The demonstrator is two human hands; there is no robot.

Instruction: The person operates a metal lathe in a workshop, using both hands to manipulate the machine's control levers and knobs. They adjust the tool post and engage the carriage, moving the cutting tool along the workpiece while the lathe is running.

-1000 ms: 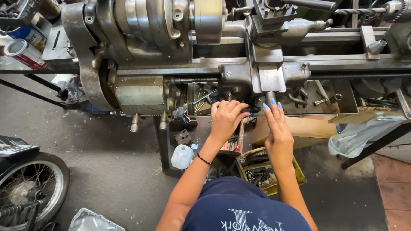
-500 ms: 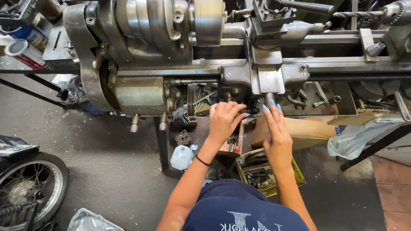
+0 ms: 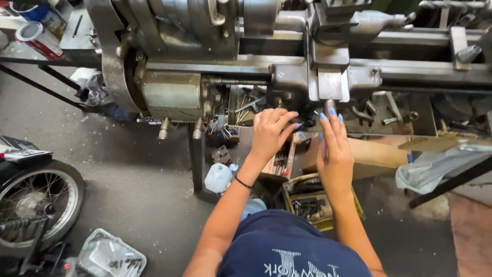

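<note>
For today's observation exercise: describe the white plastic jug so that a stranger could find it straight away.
Start at the big grey lathe across the top, then drop to the floor below its left half. Beside the left hand and its wrist sits the jug. It is the only small white capped container there; its neighbours are dark metal parts and open boxes.

I stand in a machine workshop: a big metal lathe, gritty concrete floor, a motorcycle wheel nearby.
</note>
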